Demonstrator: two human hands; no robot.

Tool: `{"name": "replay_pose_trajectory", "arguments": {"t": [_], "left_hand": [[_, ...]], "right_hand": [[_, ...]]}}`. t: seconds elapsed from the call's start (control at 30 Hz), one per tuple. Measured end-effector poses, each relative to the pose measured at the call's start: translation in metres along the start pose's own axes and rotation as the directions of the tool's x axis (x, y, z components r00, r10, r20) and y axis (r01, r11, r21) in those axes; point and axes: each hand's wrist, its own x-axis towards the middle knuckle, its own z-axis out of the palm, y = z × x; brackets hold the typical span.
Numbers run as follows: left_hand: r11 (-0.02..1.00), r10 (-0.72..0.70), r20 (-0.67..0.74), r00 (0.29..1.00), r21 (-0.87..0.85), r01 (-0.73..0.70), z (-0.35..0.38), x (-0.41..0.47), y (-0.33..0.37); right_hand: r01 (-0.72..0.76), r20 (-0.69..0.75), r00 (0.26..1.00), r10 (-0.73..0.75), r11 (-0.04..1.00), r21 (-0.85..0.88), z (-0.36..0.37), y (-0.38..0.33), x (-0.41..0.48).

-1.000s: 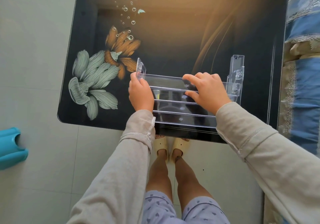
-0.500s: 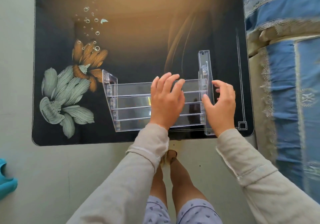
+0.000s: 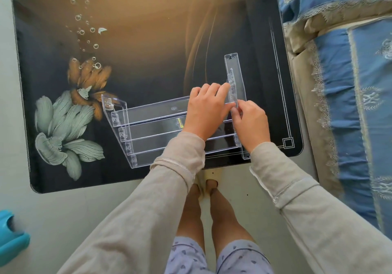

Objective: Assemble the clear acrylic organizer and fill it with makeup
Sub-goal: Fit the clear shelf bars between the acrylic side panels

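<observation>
A teal plastic thing (image 3: 10,237) sits on the floor, near left. The clear acrylic organizer (image 3: 148,125) lies on the flower-printed table (image 3: 148,40) by its near edge (shelves joined to the left end). The left hand (image 3: 206,112) presses flat on the shelves. The right hand (image 3: 251,123) pinches the right side panel (image 3: 235,76). Blue bedding (image 3: 350,104) lies at the right.

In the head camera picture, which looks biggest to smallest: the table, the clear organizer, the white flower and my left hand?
1. table
2. clear organizer
3. white flower, printed on the table
4. left hand, which is nearer the camera, so its true size is less sure
</observation>
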Motion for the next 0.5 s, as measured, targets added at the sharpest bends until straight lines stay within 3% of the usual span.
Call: {"name": "replay_pose_trajectory", "arguments": {"t": [0.5], "left_hand": [[0.999,-0.040,0.082,0.996,0.006,0.040,0.0036,0.0025,-0.0003]], "right_hand": [[0.026,0.003,1.000,-0.026,0.999,-0.018,-0.0021,0.0010,0.0025]]}}
